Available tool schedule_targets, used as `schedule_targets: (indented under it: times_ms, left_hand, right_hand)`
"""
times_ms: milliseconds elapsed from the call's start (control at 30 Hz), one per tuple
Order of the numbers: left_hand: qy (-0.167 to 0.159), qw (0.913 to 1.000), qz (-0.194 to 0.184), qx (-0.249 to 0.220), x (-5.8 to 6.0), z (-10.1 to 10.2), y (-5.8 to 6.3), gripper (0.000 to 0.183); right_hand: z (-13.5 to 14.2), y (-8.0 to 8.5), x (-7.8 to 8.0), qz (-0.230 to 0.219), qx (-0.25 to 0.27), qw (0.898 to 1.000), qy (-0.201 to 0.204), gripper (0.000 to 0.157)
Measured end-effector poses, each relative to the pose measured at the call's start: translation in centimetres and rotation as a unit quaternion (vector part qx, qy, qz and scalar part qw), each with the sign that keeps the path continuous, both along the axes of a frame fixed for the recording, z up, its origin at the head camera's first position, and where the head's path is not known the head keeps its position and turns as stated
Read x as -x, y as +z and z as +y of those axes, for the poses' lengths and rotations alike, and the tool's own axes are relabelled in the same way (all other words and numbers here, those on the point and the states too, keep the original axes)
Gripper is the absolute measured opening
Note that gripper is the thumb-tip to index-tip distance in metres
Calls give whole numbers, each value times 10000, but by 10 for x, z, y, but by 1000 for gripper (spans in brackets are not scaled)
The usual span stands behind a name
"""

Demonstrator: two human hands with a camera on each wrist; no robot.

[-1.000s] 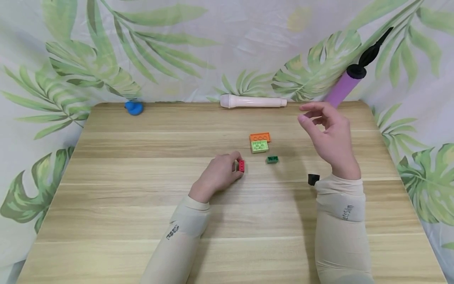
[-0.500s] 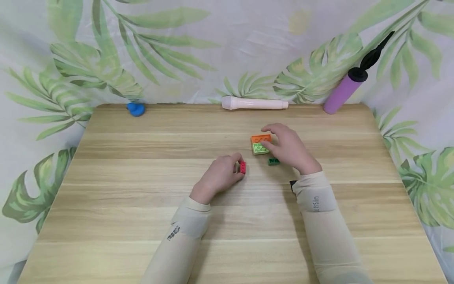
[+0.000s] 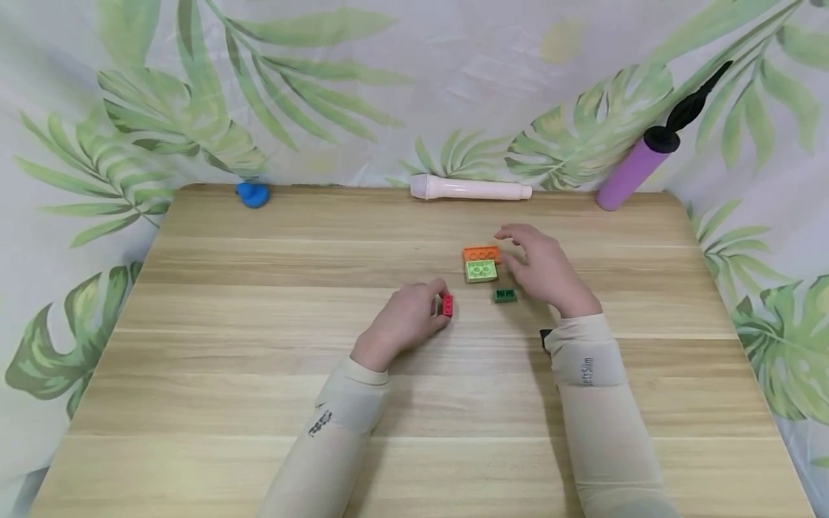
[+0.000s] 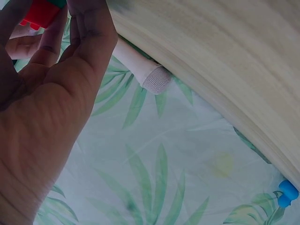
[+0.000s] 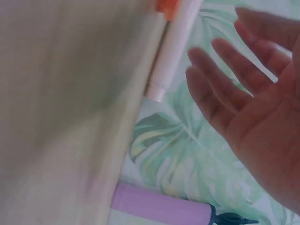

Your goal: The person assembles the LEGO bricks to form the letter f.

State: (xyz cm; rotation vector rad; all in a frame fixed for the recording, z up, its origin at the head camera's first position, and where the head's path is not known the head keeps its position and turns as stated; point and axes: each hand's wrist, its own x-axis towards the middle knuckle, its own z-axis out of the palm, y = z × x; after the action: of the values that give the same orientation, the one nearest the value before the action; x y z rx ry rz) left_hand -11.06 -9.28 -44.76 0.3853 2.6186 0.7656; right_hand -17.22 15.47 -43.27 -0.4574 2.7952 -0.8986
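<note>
My left hand (image 3: 404, 316) pinches a red toy building brick (image 3: 448, 306) between thumb and fingers, low over the wooden table. In the left wrist view, a bit of green shows against the red brick (image 4: 41, 13); whether the two are joined I cannot tell. An orange brick (image 3: 481, 253) and a light green brick (image 3: 481, 271) lie side by side, studs hidden and hollow sides up. Nearer to me sits a small dark green brick (image 3: 504, 296). Just right of these is my right hand (image 3: 547, 270), fingers apart and loosely bent, holding nothing.
A black piece (image 3: 546, 339) lies partly hidden by the right sleeve. Along the table's back edge are a pale pink toy microphone (image 3: 476, 188), a blue duck (image 3: 252, 194) and a purple hand pump (image 3: 631, 173), leaning by the leaf-print cloth.
My right hand has come down and left from the far right to beside the orange and light green bricks, then shifted slightly right. The left hand keeps its hold on the red brick.
</note>
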Motion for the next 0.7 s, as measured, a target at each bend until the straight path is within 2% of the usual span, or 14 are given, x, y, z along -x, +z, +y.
schedule_targets:
  times_ms: [267, 500, 700]
  left_hand:
    - [13, 10000, -45, 13, -3, 1, 1, 16]
    - [1, 10000, 96, 26, -2, 0, 1, 17]
    - [-20, 9999, 109, 63, -1, 1, 0, 18]
  right_hand:
    - [-7, -11, -2, -335, -734, 9954, 518, 49]
    - [-9, -13, -1, 19, -1166, 9926, 345, 50]
    - [-9, -11, 0, 0, -1346, 9907, 188, 48]
